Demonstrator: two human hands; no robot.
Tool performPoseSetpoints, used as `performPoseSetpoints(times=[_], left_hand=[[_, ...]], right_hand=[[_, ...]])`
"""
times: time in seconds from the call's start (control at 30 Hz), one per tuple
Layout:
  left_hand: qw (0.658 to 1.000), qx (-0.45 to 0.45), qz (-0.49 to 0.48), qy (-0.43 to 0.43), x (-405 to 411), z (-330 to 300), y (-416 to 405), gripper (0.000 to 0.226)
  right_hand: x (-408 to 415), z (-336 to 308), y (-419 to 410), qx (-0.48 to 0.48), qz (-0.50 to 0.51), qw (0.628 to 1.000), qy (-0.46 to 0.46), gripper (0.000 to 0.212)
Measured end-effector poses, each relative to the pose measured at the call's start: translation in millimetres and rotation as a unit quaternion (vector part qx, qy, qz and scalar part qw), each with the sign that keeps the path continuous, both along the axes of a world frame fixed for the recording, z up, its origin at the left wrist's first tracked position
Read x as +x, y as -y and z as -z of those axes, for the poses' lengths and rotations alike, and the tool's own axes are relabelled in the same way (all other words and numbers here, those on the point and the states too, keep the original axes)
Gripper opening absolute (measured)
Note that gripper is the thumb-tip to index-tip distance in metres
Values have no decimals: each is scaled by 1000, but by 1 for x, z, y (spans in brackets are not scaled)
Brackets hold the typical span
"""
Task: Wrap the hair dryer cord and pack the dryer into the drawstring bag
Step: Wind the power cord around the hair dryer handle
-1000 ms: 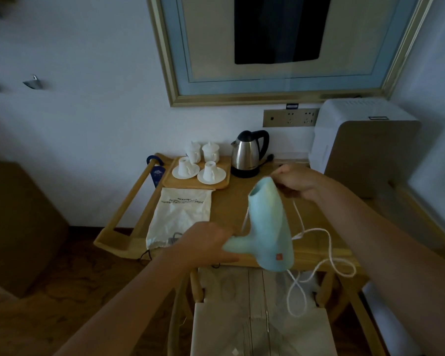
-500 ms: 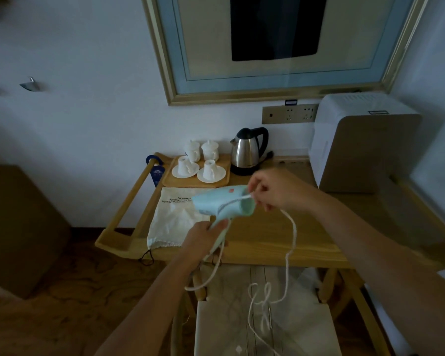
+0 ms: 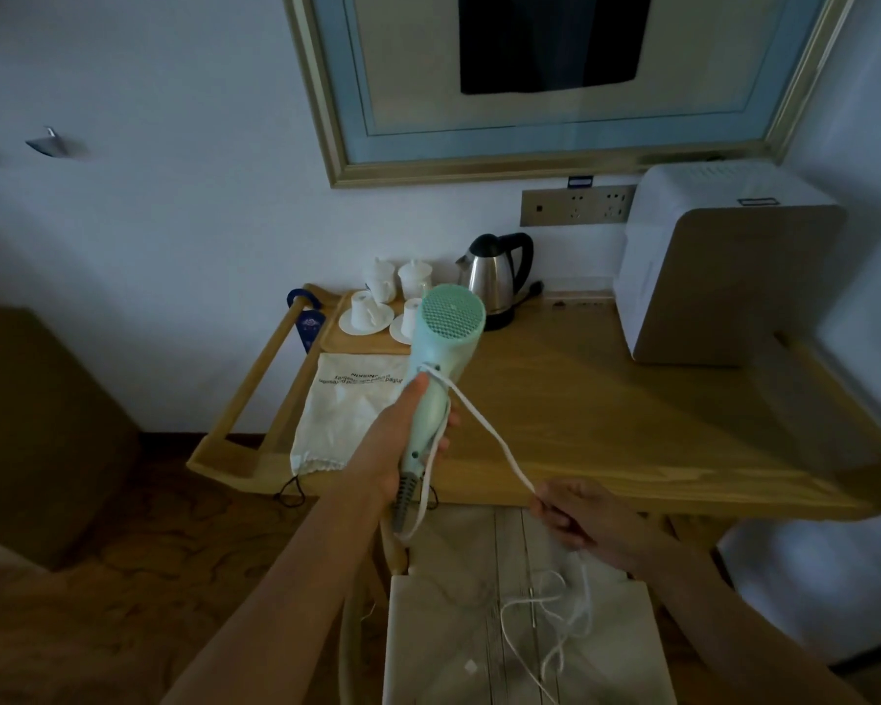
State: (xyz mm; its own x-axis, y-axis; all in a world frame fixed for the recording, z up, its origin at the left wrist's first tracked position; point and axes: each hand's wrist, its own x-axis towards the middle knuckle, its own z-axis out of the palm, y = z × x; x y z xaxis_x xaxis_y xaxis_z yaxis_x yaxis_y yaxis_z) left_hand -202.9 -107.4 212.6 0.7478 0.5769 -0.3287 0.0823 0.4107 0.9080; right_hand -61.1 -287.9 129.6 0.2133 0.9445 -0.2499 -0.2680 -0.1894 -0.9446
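A pale green hair dryer (image 3: 443, 338) stands upright in the air over the wooden table (image 3: 606, 414), its mesh intake facing me. My left hand (image 3: 403, 440) grips its handle. The white cord (image 3: 484, 424) crosses the dryer body just above my thumb and runs taut down to my right hand (image 3: 576, 516), which pinches it near the table's front edge. Slack cord trails below onto a chair seat (image 3: 428, 643). The white drawstring bag (image 3: 337, 414) lies flat on the table's left part, mouth toward me.
A tray with white cups (image 3: 372, 318) and a steel kettle (image 3: 494, 277) stand at the back of the table. A large white appliance (image 3: 723, 262) fills the right side. A wall socket strip (image 3: 576, 206) sits above the table.
My left hand has turned the dryer upright with the intake toward me. My right hand has pulled the cord down and to the right, drawing it taut across the dryer.
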Motion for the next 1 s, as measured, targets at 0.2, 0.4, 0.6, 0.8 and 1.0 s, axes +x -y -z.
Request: performPoseSetpoints(times=[0.2, 0.4, 0.6, 0.8, 1.0], left_hand=[[993, -4, 92, 73, -19, 0, -16, 53], [905, 225, 357, 55, -42, -22, -36, 35], [753, 434, 462, -175, -48, -19, -3, 20], [945, 295, 88, -112, -38, -6, 16, 12], [956, 283, -52, -61, -25, 1, -2, 23]], right_hand=[[13, 6, 8, -44, -101, 993, 42, 25], [25, -14, -18, -140, 37, 955, 258, 27], [49, -58, -50, -143, 132, 929, 314, 28], [57, -31, -29, -229, 173, 909, 301, 21], [50, 3, -12, -262, 209, 912, 237, 26]])
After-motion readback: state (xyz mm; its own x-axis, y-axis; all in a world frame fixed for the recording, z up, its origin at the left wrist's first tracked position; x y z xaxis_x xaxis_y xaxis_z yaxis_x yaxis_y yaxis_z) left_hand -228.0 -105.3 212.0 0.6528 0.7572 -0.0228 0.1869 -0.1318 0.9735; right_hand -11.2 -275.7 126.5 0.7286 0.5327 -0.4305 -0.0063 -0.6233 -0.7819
